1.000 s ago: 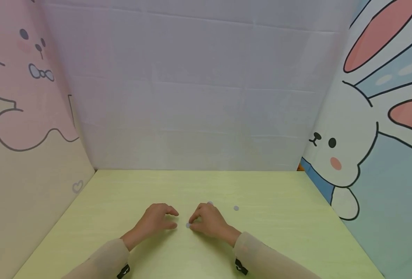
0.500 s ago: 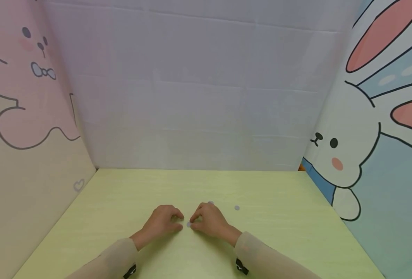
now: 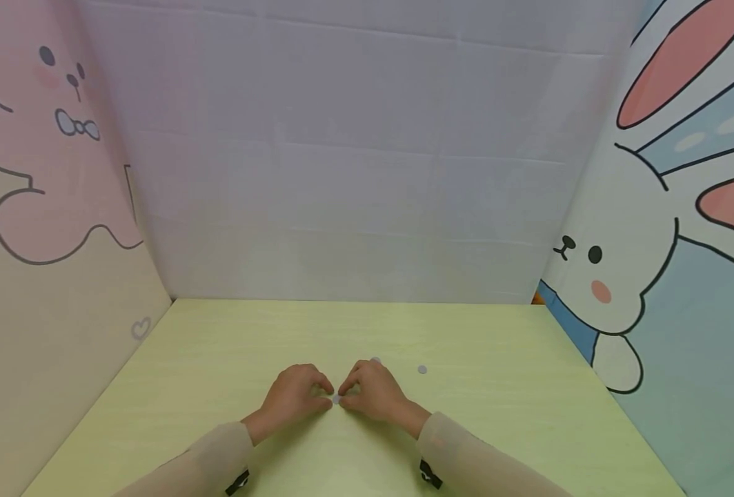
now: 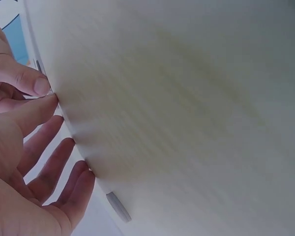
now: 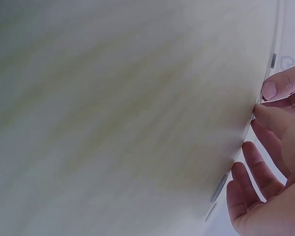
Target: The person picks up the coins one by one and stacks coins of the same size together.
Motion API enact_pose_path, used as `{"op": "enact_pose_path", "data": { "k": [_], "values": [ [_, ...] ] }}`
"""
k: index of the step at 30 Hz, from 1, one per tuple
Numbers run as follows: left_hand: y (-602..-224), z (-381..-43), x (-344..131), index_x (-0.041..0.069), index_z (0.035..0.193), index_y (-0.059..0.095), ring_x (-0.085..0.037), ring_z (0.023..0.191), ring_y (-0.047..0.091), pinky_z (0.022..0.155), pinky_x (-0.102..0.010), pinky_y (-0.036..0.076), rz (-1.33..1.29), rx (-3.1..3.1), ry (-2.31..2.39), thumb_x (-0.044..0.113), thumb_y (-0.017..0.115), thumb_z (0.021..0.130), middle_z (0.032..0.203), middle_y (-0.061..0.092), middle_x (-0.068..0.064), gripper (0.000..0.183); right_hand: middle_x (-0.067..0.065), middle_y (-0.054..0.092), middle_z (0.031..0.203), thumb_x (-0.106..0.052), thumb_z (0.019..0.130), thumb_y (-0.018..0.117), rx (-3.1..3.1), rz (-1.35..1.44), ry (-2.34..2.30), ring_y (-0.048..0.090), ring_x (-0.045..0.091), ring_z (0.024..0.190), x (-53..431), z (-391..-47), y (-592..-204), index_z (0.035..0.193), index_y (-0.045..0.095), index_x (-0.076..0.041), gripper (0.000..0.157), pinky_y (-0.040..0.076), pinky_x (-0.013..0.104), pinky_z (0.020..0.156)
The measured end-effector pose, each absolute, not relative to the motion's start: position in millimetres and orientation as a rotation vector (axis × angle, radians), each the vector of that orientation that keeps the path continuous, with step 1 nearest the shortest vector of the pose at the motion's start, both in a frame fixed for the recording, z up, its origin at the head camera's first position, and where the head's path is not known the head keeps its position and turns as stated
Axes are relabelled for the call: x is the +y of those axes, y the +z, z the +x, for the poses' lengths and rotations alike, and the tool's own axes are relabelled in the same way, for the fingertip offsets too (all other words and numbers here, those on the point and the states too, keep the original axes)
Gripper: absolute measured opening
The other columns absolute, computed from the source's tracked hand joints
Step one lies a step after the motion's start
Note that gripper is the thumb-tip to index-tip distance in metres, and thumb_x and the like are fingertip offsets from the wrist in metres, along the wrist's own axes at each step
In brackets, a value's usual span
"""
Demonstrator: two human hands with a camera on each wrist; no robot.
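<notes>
Midway between the side edges of the bench (image 3: 292, 331), a small pale disc (image 3: 336, 400) sits between the hands — left hand (image 3: 295, 393) loosely curved, thumb and finger apart; whether the right hand (image 3: 374, 392) pinches it, I cannot tell. Another disc (image 3: 422, 369) lies nearer the right edge.

Small, round, pale-grey discs (image 3: 422, 369) contrast with the faintly streaked, yellow-green tabletop (image 3: 268, 335); the cloth sleeves (image 3: 485, 455) are beige; the black-outlined white cartoon rabbit (image 3: 637, 221) has coral-pink inner ears (image 3: 683, 65).
</notes>
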State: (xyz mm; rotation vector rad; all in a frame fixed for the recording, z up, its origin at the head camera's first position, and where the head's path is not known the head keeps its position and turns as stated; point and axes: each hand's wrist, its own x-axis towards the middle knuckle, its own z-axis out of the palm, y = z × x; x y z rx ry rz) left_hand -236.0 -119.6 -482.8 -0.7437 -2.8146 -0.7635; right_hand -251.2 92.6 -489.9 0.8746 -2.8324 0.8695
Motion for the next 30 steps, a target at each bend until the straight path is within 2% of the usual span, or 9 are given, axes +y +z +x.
{"op": "enact_pose_path", "data": {
  "k": [9,14,21,30],
  "values": [
    [-488.0,-236.4,-116.3,0.02,0.085,0.085,-0.019,0.087,0.068,0.079,-0.044,0.057,-0.703,-2.801,-0.776,0.018,0.095,0.079,0.09,0.075,0.005,0.012,-0.01,0.074,0.092,-0.019,0.087,0.09,-2.815,0.887,0.851,0.066,0.009,0.091,92.9,-251.7,-492.1,0.089,0.087,-0.017,0.004,0.056,0.033,0.09],
    [-490.3,-236.0,-115.3,0.022,0.083,0.084,-0.017,0.086,0.067,0.077,-0.042,0.057,-0.69,-2.803,-0.791,0.019,0.094,0.08,0.088,0.074,0.007,0.011,-0.01,0.075,0.091,-0.017,0.086,0.09,-2.812,0.894,0.838,0.066,0.008,0.091,92.3,-251.2,-490.7,0.09,0.087,-0.017,0.004,0.056,0.038,0.096],
    [-488.7,-234.5,-112.2,0.022,0.082,0.084,-0.017,0.084,0.067,0.076,-0.041,0.057,-0.674,-2.799,-0.757,0.02,0.093,0.081,0.088,0.074,0.006,0.009,-0.01,0.075,0.092,-0.019,0.088,0.089,-2.826,0.885,0.861,0.066,0.009,0.091,92.1,-251.0,-489.5,0.09,0.087,-0.016,0.004,0.055,0.029,0.086],
    [-487.4,-233.8,-109.9,0.023,0.081,0.084,-0.018,0.086,0.066,0.075,-0.041,0.056,-0.641,-2.819,-0.765,0.02,0.093,0.081,0.088,0.073,0.006,0.01,-0.009,0.074,0.091,-0.017,0.087,0.089,-2.832,0.884,0.87,0.066,0.009,0.091,92.4,-252.2,-490.2,0.091,0.088,-0.017,0.004,0.055,0.027,0.084]
  ]
}}
